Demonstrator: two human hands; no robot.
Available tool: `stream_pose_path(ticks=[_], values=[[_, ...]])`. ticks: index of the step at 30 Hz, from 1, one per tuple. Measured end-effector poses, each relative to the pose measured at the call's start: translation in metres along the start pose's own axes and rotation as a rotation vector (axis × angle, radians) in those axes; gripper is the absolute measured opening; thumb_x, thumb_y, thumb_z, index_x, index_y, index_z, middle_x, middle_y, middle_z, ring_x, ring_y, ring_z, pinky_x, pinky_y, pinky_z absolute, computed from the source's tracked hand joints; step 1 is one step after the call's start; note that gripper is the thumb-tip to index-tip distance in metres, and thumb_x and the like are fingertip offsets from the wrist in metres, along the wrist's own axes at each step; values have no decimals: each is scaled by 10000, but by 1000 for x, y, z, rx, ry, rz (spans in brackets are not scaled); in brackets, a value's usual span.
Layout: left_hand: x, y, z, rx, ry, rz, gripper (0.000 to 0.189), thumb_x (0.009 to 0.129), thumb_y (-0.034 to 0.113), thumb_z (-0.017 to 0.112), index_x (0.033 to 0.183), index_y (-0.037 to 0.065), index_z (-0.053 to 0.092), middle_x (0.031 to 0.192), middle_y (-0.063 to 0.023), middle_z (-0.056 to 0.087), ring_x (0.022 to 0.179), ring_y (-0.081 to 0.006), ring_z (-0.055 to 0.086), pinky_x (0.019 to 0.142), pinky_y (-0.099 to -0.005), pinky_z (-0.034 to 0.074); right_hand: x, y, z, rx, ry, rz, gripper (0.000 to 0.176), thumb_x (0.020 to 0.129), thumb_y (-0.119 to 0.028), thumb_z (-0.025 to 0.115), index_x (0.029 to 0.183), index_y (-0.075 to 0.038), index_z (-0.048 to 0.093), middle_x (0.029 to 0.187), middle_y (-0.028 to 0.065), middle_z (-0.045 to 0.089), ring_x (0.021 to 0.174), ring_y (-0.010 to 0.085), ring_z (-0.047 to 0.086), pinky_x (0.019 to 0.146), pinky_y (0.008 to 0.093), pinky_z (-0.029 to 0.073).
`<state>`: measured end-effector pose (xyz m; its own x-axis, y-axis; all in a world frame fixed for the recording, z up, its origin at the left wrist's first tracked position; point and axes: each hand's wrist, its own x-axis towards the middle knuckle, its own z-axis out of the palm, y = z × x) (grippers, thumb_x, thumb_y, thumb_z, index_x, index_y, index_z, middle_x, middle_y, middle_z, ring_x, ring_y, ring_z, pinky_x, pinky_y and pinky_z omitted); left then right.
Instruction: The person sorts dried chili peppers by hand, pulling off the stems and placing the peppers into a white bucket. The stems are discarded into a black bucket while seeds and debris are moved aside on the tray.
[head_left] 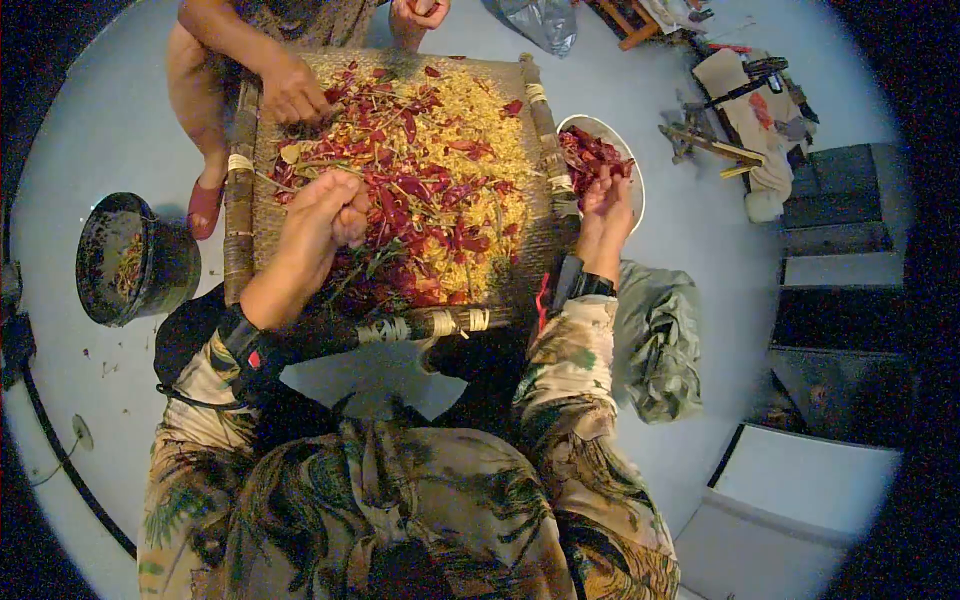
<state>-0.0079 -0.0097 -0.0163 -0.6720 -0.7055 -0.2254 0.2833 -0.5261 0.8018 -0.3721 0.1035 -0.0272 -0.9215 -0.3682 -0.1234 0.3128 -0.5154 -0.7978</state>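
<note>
A woven tray [270,150] with a wooden frame stands before me, heaped with dried red chillies [395,205], stems and yellow seeds [480,120]. Over its left part, my left hand [325,215] is closed with the fingers pinched together; whatever they hold is too small or hidden to make out. To the right of the tray, my right hand [606,215] is at the near rim of a white bowl [640,200] that contains red chilli pieces [590,155]. Its fingers are apart and point toward those pieces, and I see nothing gripped in them.
Across the tray sits another person, one hand [295,92] in the chillies and the other [420,12] raised. A black bucket [165,265] with some scraps inside stands at left. A green-grey bag [660,340] lies at right; a clear plastic bag [540,22] is at the back.
</note>
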Motion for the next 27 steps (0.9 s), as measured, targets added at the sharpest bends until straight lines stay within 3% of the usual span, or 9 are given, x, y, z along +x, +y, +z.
stream_pose_path(ticks=[1, 4, 8, 10, 12, 17, 20, 26, 27], values=[[-2, 1, 1, -4, 6, 20, 136, 911, 211, 491, 831, 102, 489, 656, 39, 438, 525, -64, 388, 471, -208, 319, 0, 0, 0, 9, 77, 13, 169, 868, -181, 590, 956, -40, 563, 839, 32, 616, 620, 82, 519, 535, 213, 425], [-4, 8, 4, -24, 20, 58, 123, 908, 193, 489, 857, 81, 494, 707, 1, 492, 549, -79, 441, 496, -223, 370, -22, 17, 17, -322, -149, 57, 174, 860, -196, 595, 903, -27, 610, 784, 33, 612, 648, 131, 563, 524, 254, 454], [-3, 7, -3, -76, -1, 72, 91, 895, 132, 468, 915, 46, 491, 835, -70, 570, 614, -121, 547, 571, -269, 487, -72, 79, 38, -960, -650, 33, 266, 844, -234, 605, 1009, -26, 617, 898, 117, 644, 811, 196, 623, 662, 313, 505], [-1, 4, -6, -106, 32, 87, 98, 882, 110, 463, 940, 38, 494, 854, -75, 574, 636, -125, 554, 604, -283, 509, -92, 106, 42, -1278, -923, -386, 301, 826, -201, 603, 1074, -31, 593, 1031, 183, 618, 957, 307, 593, 817, 385, 478], [0, 3, -6, -135, 113, 93, 118, 868, 95, 462, 961, 31, 497, 849, -72, 569, 650, -123, 550, 623, -292, 519, -106, 123, 46, -1342, -1023, -476, 341, 802, -167, 611, 1112, -34, 568, 1128, 220, 562, 1074, 381, 511, 921, 426, 413], [5, 1, -8, -144, 104, 52, 101, 849, 106, 495, 927, 45, 518, 778, -23, 537, 610, -94, 490, 559, -243, 431, -110, 145, 52, -1529, -1021, -798, 338, 758, -111, 650, 1072, -17, 567, 1020, 178, 601, 997, 336, 552, 862, 404, 437], [9, -7, -11, -63, 81, 51, 83, 846, 127, 517, 901, 66, 528, 725, 12, 507, 586, -83, 465, 531, -217, 387, -102, 151, 48, -1592, -998, -683, 262, 761, -102, 640, 1000, -12, 584, 961, 166, 619, 926, 345, 568, 801, 394, 452], [8, -9, -3, 183, 120, 52, 93, 824, 109, 568, 897, 64, 532, 699, 10, 500, 573, -63, 455, 497, -216, 375, -115, 108, 56, -1187, -936, -353, 140, 801, -122, 628, 875, -5, 604, 788, 97, 617, 723, 181, 569, 679, 295, 448], [8, -6, 0, 238, 119, 55, 112, 812, 84, 583, 906, 51, 532, 693, 2, 502, 572, -59, 456, 492, -215, 382, -118, 102, 59, -1140, -951, -291, 231, 791, -167, 648, 932, 9, 601, 901, 176, 637, 856, 305, 613, 765, 346, 469]])
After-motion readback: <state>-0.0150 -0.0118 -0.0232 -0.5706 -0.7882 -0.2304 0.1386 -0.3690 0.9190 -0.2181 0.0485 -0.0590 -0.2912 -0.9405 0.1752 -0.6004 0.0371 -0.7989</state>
